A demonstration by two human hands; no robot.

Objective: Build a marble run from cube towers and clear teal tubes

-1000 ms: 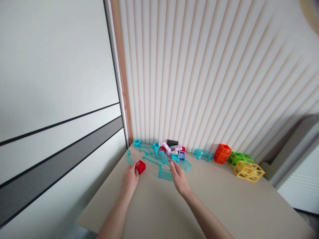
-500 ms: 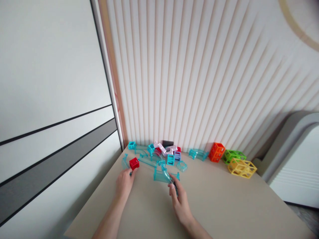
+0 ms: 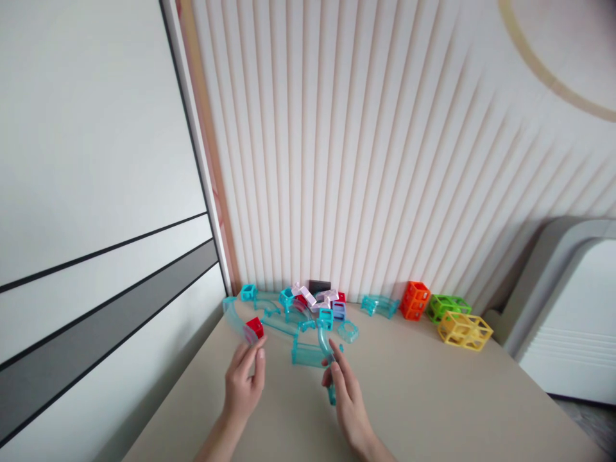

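Both hands had lifted curved track pieces clear of the pile.

The left hand (image 3: 243,385) fingers (image 3: 254,360) were closed loosely on the near end of a clear curved track (image 3: 234,319), raised off the worktop (image 3: 433,398), where half a second earlier they had rested flat beside the red cube (image 3: 255,326). The cube sat just beyond the fingertips, touching the track end. The right hand (image 3: 349,401) pinched a second curve (image 3: 327,350), drawn nearer than before, beside the teal rail (image 3: 304,354).
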